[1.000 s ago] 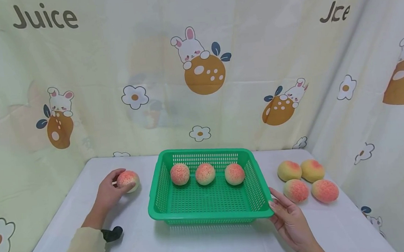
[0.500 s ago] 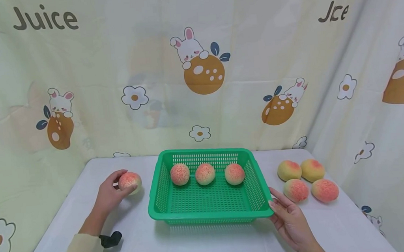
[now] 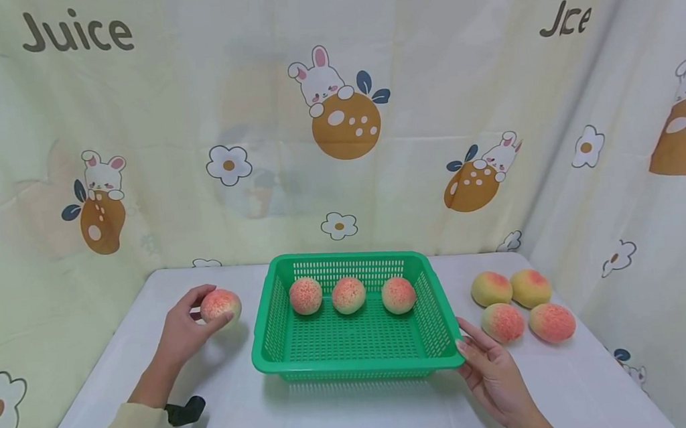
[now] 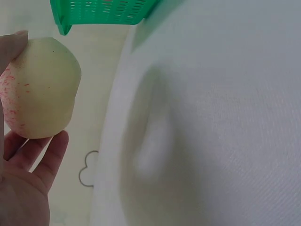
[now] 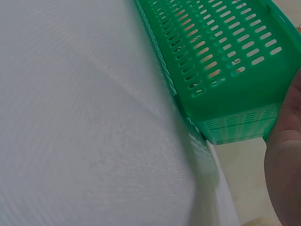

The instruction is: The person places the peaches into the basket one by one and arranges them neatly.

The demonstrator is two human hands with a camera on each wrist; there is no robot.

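Note:
My left hand grips a pink-and-cream peach left of the green plastic basket. In the left wrist view, fingers and thumb lie around the peach, which appears held above the white tabletop, with a shadow on the cloth. Three similar peaches sit in a row along the basket's back half: a left one, a middle one and a right one. My right hand holds the basket's front right corner, thumb on the rim, other fingers below it; the right wrist view shows the perforated basket wall beside it.
Right of the basket lie several fruits: two yellowish ones, a left and a right, behind a pink-green one and a redder one. A printed curtain hangs behind the white table.
My left hand has shifted very slightly right with the peach, and its forearm has swung a little left. The right hand, the basket and the other fruits stay in place.

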